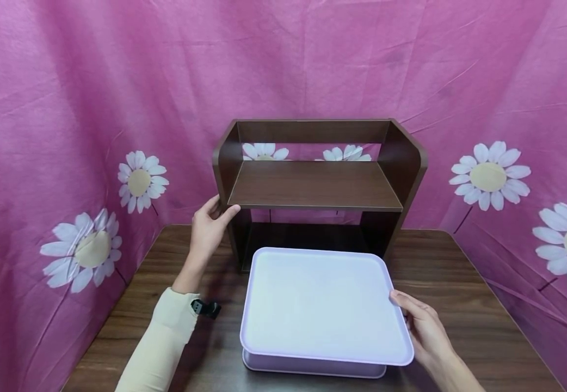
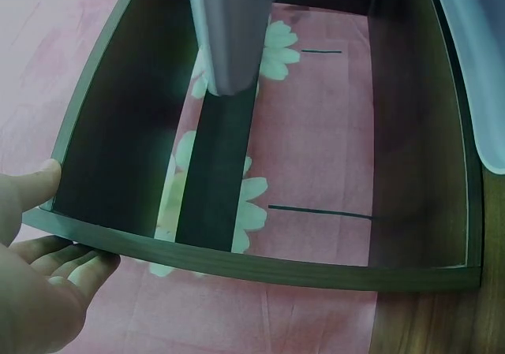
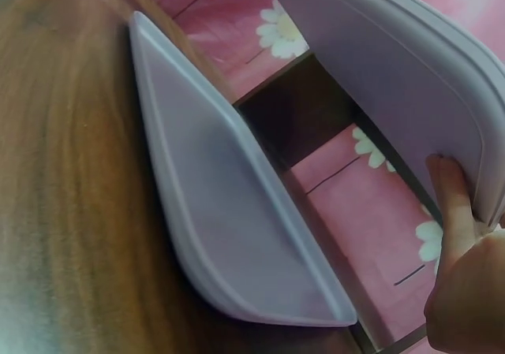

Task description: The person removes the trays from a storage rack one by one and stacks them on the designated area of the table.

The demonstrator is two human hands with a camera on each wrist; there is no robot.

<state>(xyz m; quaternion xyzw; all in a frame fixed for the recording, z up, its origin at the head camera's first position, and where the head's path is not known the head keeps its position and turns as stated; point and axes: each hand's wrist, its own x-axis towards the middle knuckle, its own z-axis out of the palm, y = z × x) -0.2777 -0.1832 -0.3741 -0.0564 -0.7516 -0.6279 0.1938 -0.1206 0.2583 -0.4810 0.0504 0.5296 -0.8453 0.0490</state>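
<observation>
A dark brown two-tier desktop shelf [image 1: 313,184] stands at the back of the table. My left hand [image 1: 207,226] grips its left side panel, thumb at the front by the upper board and fingers around the outside. My right hand [image 1: 425,326] holds a shallow pale lilac tray [image 1: 318,310] by its right edge, fingers on the underside in the right wrist view. This tray is raised and tilted in front of the shelf. Below it, a second lilac tray [image 3: 213,180] lies on the table, apart from the raised one and mostly hidden by it in the head view.
The wood-grain table [image 1: 435,272] extends to both sides of the shelf. Pink cloth [image 1: 303,65] printed with white daisies hangs behind and at both sides. A black strap [image 1: 206,308] sits on the left wrist.
</observation>
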